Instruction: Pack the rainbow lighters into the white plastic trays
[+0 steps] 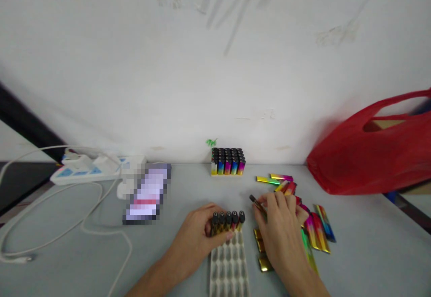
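My left hand (202, 227) curls round the far end of a white tray (230, 261) with rows of pockets. Its thumb lies across the front of a row of black-topped lighters (229, 218) standing upright there, fingers behind them. The nearer pockets show no lighters. To the right of the tray, my right hand (281, 225) grips a lighter (257, 203) with a dark top, tilted up to the left. Beneath and beside that hand lies a loose pile of shiny coloured lighters (318, 232). Several gold ones (265, 263) lie between it and the tray.
A block of upright black-topped lighters (228, 164) stands against the wall. At the right is a red bag (363, 162). On the left are a pixelated phone (148, 193), a white power strip (84, 173) and a looping white cable (104, 232).
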Demonstrator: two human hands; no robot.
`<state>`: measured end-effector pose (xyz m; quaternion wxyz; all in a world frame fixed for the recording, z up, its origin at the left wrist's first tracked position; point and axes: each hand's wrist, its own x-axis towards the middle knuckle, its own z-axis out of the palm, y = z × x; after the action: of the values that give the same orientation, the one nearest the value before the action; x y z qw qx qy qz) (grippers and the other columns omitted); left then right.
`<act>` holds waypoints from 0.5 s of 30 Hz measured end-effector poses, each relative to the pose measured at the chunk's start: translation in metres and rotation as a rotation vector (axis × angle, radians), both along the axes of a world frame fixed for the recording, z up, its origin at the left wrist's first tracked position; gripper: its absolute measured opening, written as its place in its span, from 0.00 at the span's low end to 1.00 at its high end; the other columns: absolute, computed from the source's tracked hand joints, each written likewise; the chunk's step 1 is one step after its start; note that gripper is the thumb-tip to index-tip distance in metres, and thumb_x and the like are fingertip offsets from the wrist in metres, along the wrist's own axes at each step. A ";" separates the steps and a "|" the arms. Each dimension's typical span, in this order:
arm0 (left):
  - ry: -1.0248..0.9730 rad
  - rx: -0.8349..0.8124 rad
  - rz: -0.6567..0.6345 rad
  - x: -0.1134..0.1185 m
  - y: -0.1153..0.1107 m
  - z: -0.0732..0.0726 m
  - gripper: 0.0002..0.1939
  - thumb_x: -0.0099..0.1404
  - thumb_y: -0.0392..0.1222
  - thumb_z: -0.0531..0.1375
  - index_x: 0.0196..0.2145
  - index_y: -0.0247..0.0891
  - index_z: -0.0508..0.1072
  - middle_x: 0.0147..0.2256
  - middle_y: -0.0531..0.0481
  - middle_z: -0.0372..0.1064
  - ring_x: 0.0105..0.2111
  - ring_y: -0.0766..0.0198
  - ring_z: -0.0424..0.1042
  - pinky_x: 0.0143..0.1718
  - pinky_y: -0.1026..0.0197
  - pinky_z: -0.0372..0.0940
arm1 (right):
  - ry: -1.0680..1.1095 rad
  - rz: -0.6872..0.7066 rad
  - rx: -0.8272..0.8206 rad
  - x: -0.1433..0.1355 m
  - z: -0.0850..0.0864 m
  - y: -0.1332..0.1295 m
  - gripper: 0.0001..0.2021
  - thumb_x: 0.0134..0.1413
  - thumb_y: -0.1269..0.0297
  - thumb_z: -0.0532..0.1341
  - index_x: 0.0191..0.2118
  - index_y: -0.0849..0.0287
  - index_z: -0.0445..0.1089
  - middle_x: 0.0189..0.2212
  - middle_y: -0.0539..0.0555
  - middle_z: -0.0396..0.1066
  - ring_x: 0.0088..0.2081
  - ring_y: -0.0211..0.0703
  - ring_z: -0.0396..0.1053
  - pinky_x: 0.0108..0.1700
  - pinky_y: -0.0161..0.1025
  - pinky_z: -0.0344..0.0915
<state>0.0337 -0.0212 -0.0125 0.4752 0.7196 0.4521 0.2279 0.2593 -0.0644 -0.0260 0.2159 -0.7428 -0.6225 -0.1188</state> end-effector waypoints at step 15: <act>-0.034 -0.007 0.003 -0.003 0.004 0.000 0.11 0.62 0.42 0.74 0.43 0.40 0.86 0.36 0.53 0.76 0.33 0.59 0.74 0.33 0.63 0.61 | 1.122 0.271 -0.085 -0.015 0.026 -0.012 0.17 0.78 0.43 0.56 0.53 0.50 0.68 0.31 0.47 0.67 0.32 0.44 0.66 0.34 0.39 0.62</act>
<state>0.0306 -0.0171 -0.0121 0.4851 0.7130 0.4461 0.2393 0.2440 -0.0760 -0.0003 0.4963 -0.6138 -0.5065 0.3471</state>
